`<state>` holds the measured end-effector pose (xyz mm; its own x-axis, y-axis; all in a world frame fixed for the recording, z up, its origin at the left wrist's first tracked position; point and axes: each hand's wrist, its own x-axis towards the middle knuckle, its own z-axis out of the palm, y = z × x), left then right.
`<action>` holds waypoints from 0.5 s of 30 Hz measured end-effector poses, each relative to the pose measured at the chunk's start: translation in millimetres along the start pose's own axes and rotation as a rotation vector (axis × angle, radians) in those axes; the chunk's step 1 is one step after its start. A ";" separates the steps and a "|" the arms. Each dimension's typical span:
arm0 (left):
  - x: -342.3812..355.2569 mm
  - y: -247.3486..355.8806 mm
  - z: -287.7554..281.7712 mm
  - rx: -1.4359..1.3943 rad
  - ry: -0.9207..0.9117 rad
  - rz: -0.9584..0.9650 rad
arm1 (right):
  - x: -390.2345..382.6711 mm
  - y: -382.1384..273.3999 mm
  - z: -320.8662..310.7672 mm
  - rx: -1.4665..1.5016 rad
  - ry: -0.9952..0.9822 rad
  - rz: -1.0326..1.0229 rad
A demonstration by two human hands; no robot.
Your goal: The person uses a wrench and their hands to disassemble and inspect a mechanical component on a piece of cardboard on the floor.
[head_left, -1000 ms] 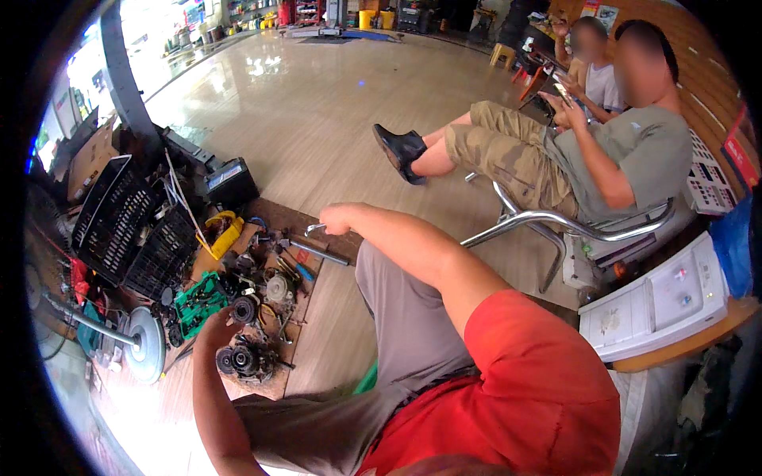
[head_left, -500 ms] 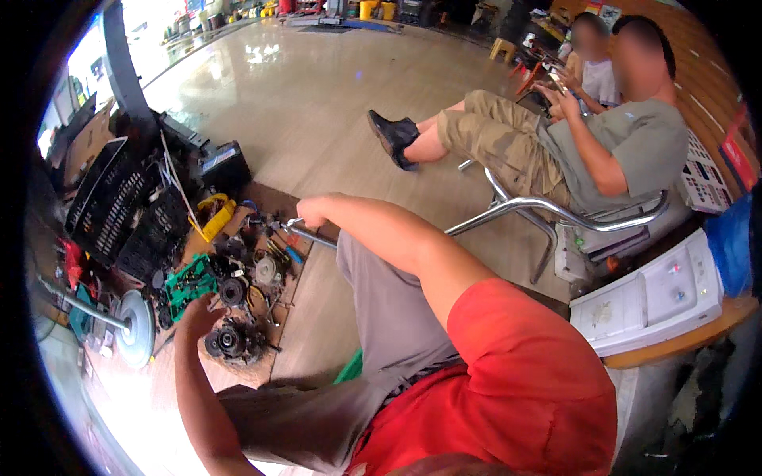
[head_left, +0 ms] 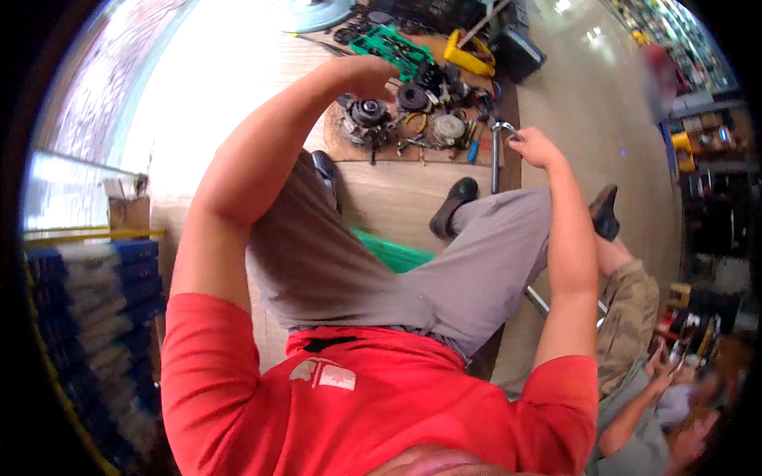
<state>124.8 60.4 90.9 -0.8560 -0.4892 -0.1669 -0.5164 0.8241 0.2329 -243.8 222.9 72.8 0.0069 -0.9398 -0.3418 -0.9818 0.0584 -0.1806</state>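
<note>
At one o'clock from the person's lap, a shiny metal tool is pinched in the fingers of the right hand, its head over a long metal bar. The left hand, at twelve o'clock, hangs with thumb and fingers loosely parted, nothing visible between them, near a dark engine assembly and a green tool case.

The tool seems gripped near one end, so a slack pinch could drop it onto the bar. Loose parts crowd the brown board; a low sweep of the left forearm might scatter small ones, and a shifted black shoe at one o'clock could knock the bar.

The fist hides the tool's near end, and whether its head touches the bar cannot be told. Nor can any contact under the left palm. Small parts beyond blur together; at four o'clock, a seated person in camouflage shorts is partly lost in the dark rim.
</note>
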 end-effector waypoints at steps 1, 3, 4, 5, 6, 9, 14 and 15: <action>-21.5 9.6 -11.3 -0.034 -0.024 -0.043 | 3.9 6.9 6.5 0.043 0.025 0.020; -42.3 -13.0 -11.0 -0.145 0.038 -0.032 | 34.4 4.1 4.5 0.056 0.008 -0.019; -56.4 -0.7 -44.4 -0.264 0.040 -0.093 | 38.5 5.5 -8.8 0.032 -0.041 -0.051; -66.4 8.7 -64.9 -0.375 0.048 -0.123 | 35.4 8.0 -3.5 0.008 -0.074 -0.054; -71.2 -1.0 -64.3 -0.324 0.137 -0.097 | 32.8 -8.3 -8.5 -0.014 -0.103 -0.054; -80.4 -10.2 -95.8 -0.428 0.288 -0.043 | 31.5 -14.1 -17.0 -0.023 -0.162 -0.043; -104.2 -43.9 -200.7 -0.525 0.624 0.116 | 46.2 -3.3 -12.7 0.056 -0.179 0.003; -105.9 -63.1 -207.6 -0.733 0.825 0.096 | 45.4 -11.1 -16.8 0.183 -0.186 0.086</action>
<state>243.1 0.9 292.7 -0.5055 -0.6970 0.5087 -0.1023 0.6338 0.7667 -235.8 174.0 74.8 -0.0236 -0.8518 -0.5234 -0.9299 0.2109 -0.3014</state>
